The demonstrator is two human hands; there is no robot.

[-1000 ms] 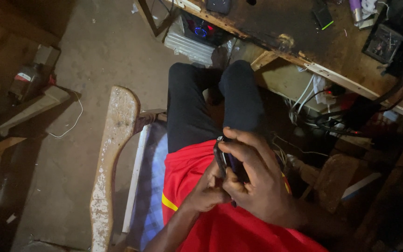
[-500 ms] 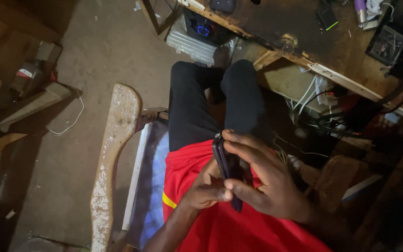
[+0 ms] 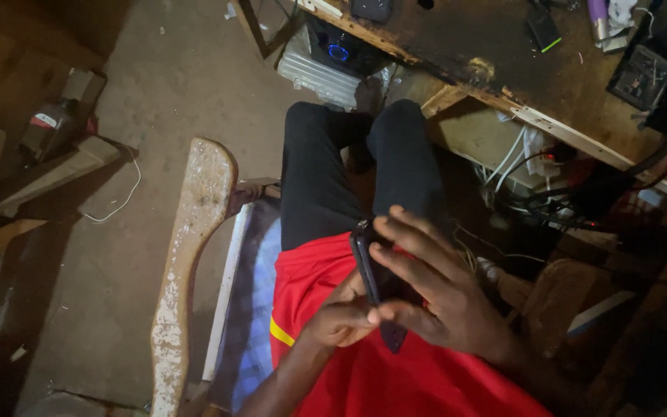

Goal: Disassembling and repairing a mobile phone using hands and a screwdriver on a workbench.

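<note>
Dark phone held on edge over the lap, just above the red shirt and below the knees of the black trousers. Right hand wrapped round the phone from its right, fingers spread across the face, thumb pressed near the lower end. Left hand curled tight against the phone's left edge, lower down, touching it from beneath. Left of the phone, a worn wooden chair arm with flaking pale paint, and between the two a blue checked cushion. Beyond the phone, past the knees, a scorched wooden surface carrying small electronic parts; under its near edge a tangle of white and black cables. Under the surface, further from the phone, a silver ribbed box with a blue glowing ring. Far left of the phone, scrap timber on the concrete floor.
</note>
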